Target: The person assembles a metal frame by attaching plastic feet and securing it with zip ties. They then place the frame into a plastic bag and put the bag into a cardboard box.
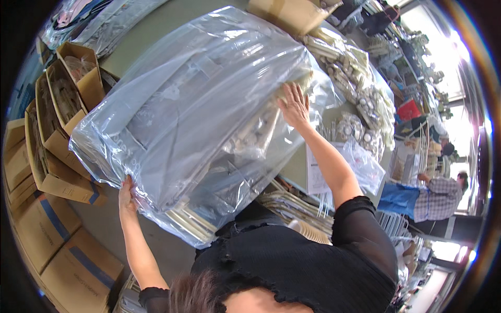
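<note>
A large clear plastic bag (172, 115) lies in front of me, spread over grey, flat contents and some pale bars (190, 221) near its front edge. What the contents are, I cannot make out through the shiny film. My left hand (127, 194) grips the bag's left front corner, its fingertips partly hidden by the film. Farther off to the right, my right hand (296, 104) rests flat on top of the bag with fingers stretched out. Pale packed pieces (255, 135) show through the plastic beside that hand.
Open cardboard boxes (68, 94) stand at the left, above closed cartons (83, 266) with blue stripes. Bagged parts (360, 99) and an open box (292, 13) lie on the grey-green table (138, 34). A person (430, 195) in a checked shirt stands at the far right.
</note>
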Tool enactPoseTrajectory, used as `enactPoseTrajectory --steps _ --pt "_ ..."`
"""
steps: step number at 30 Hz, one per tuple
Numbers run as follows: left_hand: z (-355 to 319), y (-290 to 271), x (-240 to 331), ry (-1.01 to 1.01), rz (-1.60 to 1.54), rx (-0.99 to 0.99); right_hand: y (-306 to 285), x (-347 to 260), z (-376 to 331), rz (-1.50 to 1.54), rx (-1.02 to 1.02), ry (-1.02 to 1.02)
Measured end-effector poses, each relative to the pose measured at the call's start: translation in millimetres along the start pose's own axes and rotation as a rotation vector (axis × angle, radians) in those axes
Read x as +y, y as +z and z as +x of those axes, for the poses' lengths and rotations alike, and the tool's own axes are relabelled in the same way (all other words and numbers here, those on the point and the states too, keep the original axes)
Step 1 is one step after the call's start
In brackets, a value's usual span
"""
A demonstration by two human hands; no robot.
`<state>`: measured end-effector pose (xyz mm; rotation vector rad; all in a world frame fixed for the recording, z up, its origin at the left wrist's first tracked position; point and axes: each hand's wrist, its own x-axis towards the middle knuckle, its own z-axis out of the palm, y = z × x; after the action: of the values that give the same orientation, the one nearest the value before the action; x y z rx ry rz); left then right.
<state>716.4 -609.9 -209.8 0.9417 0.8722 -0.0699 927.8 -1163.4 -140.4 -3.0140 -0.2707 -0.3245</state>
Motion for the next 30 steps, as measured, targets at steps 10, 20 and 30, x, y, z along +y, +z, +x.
enactPoseTrajectory --steps 10,20,30 --pt "6.2 33.4 1.8 0.032 0.021 0.056 82.0 81.7 93.4 -0.087 -0.117 -0.218" --pt "-18.3 20.5 10.8 -0.02 0.196 0.337 12.7 171.0 336.4 0.311 -0.404 0.125" --pt "19.9 59.9 11.4 -0.092 0.456 1.051 80.1 85.0 397.7 0.543 -1.066 0.332"
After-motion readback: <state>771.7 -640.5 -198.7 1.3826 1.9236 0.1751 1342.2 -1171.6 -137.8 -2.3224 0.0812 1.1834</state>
